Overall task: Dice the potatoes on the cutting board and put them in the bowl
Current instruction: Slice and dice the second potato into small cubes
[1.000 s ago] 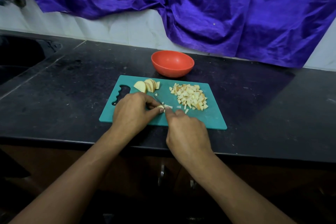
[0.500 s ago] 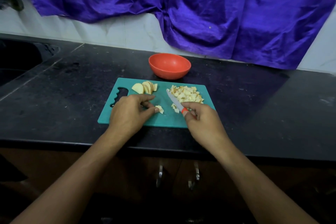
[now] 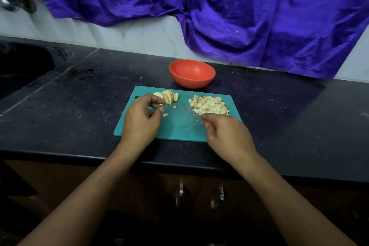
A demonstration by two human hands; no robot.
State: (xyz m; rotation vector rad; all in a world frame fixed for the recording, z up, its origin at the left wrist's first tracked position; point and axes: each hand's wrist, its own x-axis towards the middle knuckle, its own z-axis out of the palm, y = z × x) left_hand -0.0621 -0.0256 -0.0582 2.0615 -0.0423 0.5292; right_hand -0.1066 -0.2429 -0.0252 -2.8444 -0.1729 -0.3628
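My left hand (image 3: 139,120) lay over the 9 o'clock side of the teal plastic cutting board (image 3: 179,128), forefinger and thumb curled in around the nearest of the pale, skin-edged potato slices (image 3: 169,96). The fingers hid the contact, so I could not tell whether they truly pinched it. Those slices leaned together near the board's 11 o'clock corner. Two stray potato bits (image 3: 165,115) lay just beside my thumb, toward 3 o'clock.

My right hand (image 3: 227,134), apart from the left, was wrapped around the orange handle of the small steel-bladed knife (image 3: 194,115). The blade pointed toward 10 o'clock, low over the board's middle, with its tip just beside the heap of diced potato (image 3: 208,105). That heap sat on the board at 2 o'clock, and my knuckles covered its near edge.

The round orange-red plastic bowl (image 3: 192,74) stood on the black stone counter (image 3: 79,106) at 12 o'clock from the board, close to its far edge without touching it. A rumpled purple cloth (image 3: 239,16) hung on the wall beyond, and a dark sink (image 3: 26,70) lay off at 10 o'clock.
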